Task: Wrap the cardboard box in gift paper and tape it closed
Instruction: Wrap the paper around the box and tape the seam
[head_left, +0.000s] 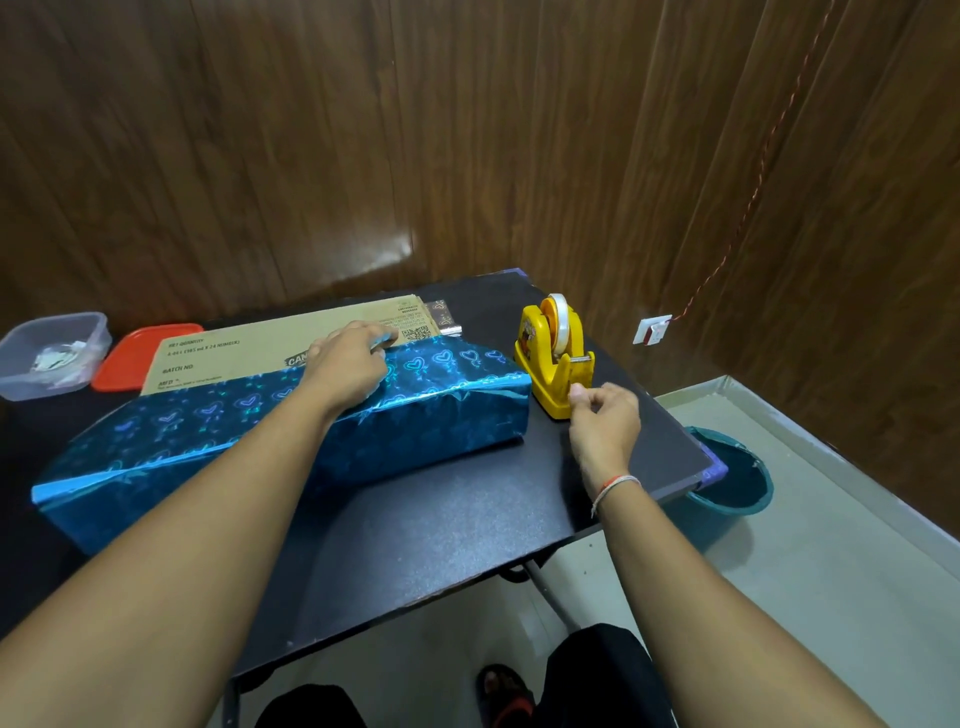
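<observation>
The cardboard box (291, 353), half covered in blue gift paper (291, 431), lay along the surface's (441, 519) far edge. The left hand (345, 364) pressed flat on the paper, fingers spread. The right hand (605, 421) pinched tape at the yellow dispenser (553, 358) near the right edge.

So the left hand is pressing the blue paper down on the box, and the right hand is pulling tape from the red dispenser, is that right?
Nearly. The head view shows the tape dispenser is yellow, not red. The rest stands: the left hand presses the blue paper down on the box, and the right hand pinches at the tape beside the dispenser's cutter.
</observation>
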